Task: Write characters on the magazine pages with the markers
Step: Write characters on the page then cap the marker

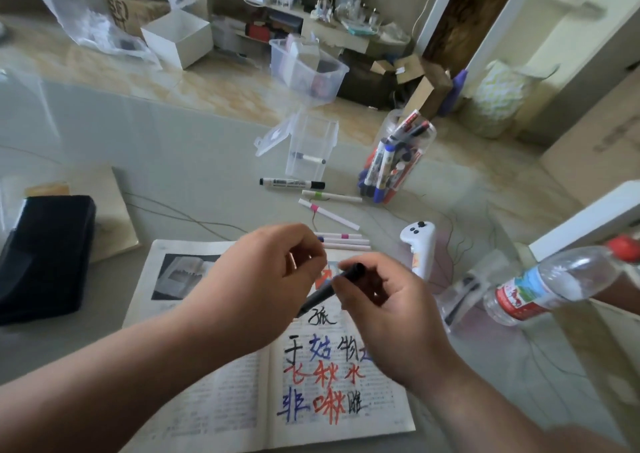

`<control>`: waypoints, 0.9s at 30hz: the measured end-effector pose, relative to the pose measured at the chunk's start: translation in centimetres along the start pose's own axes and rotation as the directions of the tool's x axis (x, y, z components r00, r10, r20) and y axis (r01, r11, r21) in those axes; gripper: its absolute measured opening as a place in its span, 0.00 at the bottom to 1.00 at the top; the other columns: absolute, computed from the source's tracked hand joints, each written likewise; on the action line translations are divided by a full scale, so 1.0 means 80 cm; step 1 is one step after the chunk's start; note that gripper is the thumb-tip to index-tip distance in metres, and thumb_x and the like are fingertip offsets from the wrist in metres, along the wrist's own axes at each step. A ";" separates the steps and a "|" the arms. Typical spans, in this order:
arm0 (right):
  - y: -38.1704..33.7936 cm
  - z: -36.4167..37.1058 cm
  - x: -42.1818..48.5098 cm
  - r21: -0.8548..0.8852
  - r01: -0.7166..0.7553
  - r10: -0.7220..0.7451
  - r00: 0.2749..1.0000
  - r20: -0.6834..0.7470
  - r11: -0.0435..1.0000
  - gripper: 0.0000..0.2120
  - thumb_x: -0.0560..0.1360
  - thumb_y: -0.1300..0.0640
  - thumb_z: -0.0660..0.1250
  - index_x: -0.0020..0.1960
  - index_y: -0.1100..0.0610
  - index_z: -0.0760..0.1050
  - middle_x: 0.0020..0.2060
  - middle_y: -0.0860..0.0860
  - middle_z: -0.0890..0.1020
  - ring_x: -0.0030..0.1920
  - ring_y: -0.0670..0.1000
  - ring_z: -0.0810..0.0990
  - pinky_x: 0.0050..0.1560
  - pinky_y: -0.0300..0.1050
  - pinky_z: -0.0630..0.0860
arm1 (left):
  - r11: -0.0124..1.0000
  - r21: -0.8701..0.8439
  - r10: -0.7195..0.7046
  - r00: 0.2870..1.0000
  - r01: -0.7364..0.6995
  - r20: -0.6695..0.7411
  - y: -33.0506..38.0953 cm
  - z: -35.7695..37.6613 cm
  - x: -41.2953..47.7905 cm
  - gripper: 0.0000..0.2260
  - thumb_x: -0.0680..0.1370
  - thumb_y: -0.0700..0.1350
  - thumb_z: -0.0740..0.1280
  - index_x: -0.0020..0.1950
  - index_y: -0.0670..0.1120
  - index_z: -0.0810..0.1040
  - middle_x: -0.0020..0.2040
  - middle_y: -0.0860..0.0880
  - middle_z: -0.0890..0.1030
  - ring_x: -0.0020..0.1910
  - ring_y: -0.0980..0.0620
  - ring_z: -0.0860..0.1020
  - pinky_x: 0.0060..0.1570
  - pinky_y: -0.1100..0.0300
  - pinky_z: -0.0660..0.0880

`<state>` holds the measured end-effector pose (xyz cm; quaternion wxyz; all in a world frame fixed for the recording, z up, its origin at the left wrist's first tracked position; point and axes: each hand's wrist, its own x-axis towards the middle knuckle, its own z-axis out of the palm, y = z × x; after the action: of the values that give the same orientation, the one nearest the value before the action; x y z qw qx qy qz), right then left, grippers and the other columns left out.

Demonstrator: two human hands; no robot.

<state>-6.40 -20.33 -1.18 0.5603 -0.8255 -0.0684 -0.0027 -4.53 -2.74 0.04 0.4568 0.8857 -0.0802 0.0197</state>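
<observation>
We see soft, even daylight, with only faint shadows on the magazine [214, 400]. Beyond the magazine the table [156, 154] carries a pale sheen, the far shelves [277, 12] blur, and straight lines bow near the edges.

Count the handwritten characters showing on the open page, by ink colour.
Black characters: 4
Red characters: 4
Blue characters: 2, plus 1 partly hidden by the right hand
Total: 10 whole, 11 with the partial
</observation>
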 end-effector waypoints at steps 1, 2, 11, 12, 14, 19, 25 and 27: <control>-0.003 -0.004 0.003 -0.012 -0.003 0.003 1.000 -0.029 1.000 0.07 0.78 0.66 0.69 0.47 0.55 0.78 0.31 0.39 0.83 0.32 0.38 0.79 0.36 0.31 0.74 | 0.999 -0.026 0.021 1.000 -0.021 -0.017 0.006 -0.004 0.004 0.05 0.77 0.47 0.70 0.41 0.55 0.79 0.37 0.60 0.79 0.36 0.60 0.76 0.36 0.68 0.70; -0.007 -0.008 0.007 -0.023 -0.001 -0.001 0.998 -0.065 1.000 0.06 0.78 0.65 0.69 0.48 0.54 0.79 0.32 0.42 0.84 0.34 0.40 0.81 0.37 0.33 0.75 | 0.998 -0.052 0.037 0.999 -0.038 -0.032 0.012 -0.007 0.008 0.06 0.77 0.46 0.70 0.41 0.55 0.79 0.38 0.62 0.78 0.35 0.61 0.76 0.35 0.69 0.70; -0.045 -0.075 0.095 -0.117 0.121 -0.160 0.886 -0.435 0.986 0.03 0.80 0.58 0.68 0.50 0.52 0.80 0.34 0.49 0.83 0.31 0.45 0.77 0.35 0.46 0.74 | 0.974 -0.199 0.083 0.989 -0.106 -0.120 0.027 -0.027 0.040 0.10 0.78 0.40 0.69 0.43 0.56 0.80 0.36 0.54 0.77 0.29 0.59 0.76 0.31 0.70 0.70; -0.052 -0.085 0.114 -0.153 0.128 -0.186 0.865 -0.466 0.980 0.03 0.80 0.58 0.68 0.51 0.51 0.80 0.35 0.49 0.83 0.31 0.46 0.77 0.36 0.47 0.75 | 0.973 -0.207 0.077 0.989 -0.102 -0.124 0.026 -0.028 0.044 0.11 0.78 0.40 0.69 0.43 0.56 0.80 0.35 0.54 0.78 0.29 0.58 0.75 0.32 0.69 0.70; -0.064 -0.106 0.154 -0.232 0.137 -0.246 0.799 -0.548 0.963 0.03 0.79 0.55 0.67 0.47 0.48 0.78 0.35 0.48 0.84 0.32 0.46 0.79 0.40 0.50 0.78 | 0.972 -0.217 0.065 0.989 -0.093 -0.133 0.024 -0.029 0.051 0.11 0.77 0.39 0.68 0.42 0.57 0.80 0.35 0.53 0.78 0.30 0.57 0.74 0.33 0.68 0.70; -0.060 -0.140 0.251 -0.282 0.016 -0.207 0.722 -0.661 0.959 0.05 0.73 0.50 0.64 0.40 0.47 0.74 0.35 0.48 0.85 0.38 0.55 0.84 0.46 0.55 0.82 | 0.970 -0.232 0.036 0.989 -0.069 -0.143 0.017 -0.029 0.061 0.12 0.77 0.39 0.69 0.41 0.56 0.80 0.34 0.55 0.78 0.29 0.57 0.74 0.32 0.69 0.70; -0.010 -0.133 0.304 -0.218 -0.188 0.035 0.828 -0.560 0.958 0.11 0.80 0.56 0.59 0.41 0.50 0.75 0.39 0.54 0.86 0.31 0.50 0.81 0.33 0.47 0.77 | 0.970 -0.241 -0.022 0.982 -0.024 -0.189 -0.001 -0.030 0.068 0.13 0.76 0.38 0.70 0.40 0.56 0.79 0.33 0.57 0.78 0.26 0.58 0.73 0.28 0.70 0.68; 0.002 -0.133 0.308 -0.207 -0.210 0.050 0.807 -0.588 0.956 0.12 0.79 0.56 0.57 0.39 0.49 0.75 0.40 0.54 0.86 0.33 0.52 0.82 0.38 0.52 0.81 | 0.967 -0.256 -0.052 0.976 -0.004 -0.213 -0.007 -0.033 0.071 0.12 0.76 0.38 0.70 0.40 0.55 0.79 0.31 0.55 0.78 0.24 0.58 0.71 0.26 0.70 0.67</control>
<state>18.78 -27.56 4.62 0.4393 -0.8549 0.1625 -0.2231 1.24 -0.98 1.77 0.5733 0.8129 -0.0207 0.1005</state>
